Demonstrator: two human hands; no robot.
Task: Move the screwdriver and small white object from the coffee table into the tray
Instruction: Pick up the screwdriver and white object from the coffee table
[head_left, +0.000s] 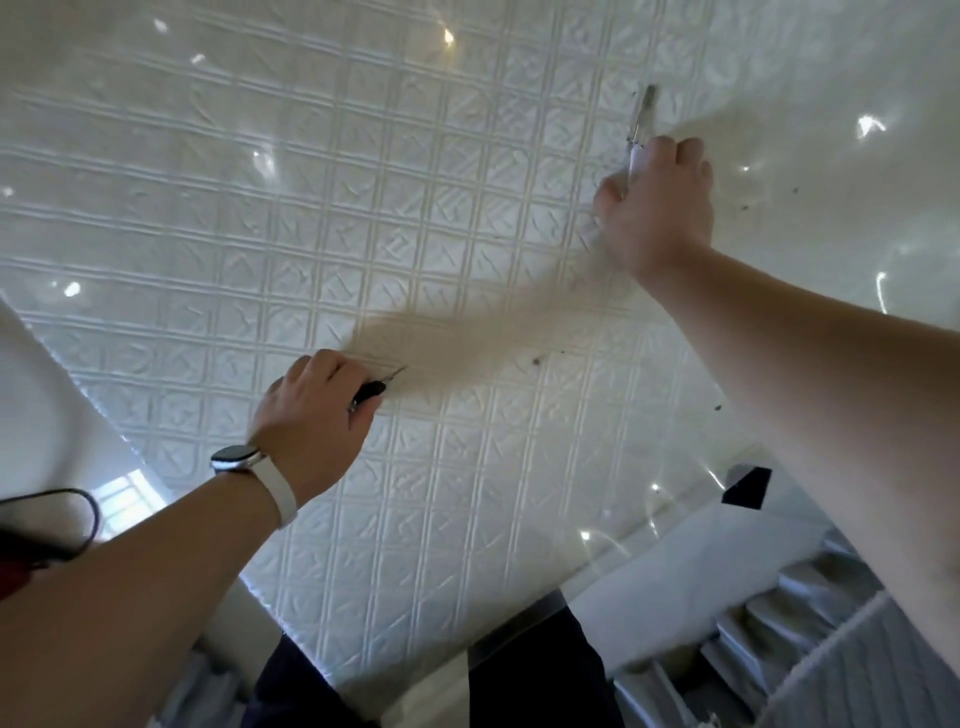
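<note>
My left hand (311, 410), with a white-strapped watch on its wrist, is closed around a small screwdriver (376, 387); its dark handle and thin metal tip stick out to the right, just over the coffee table (260, 208). My right hand (657, 208) reaches to the far right and grips a slim whitish, partly see-through object (640, 127) whose upper end pokes out above the fingers. The table top is white with an embossed square pattern under a glossy sheet. No tray is in view.
Dark specks dot the table at the right (535, 360). The table's near edge runs along the bottom, with my dark trousers (519, 675) below it. A black cable (62, 499) hangs at the left. Grey ribbed shapes (779, 623) lie at the lower right.
</note>
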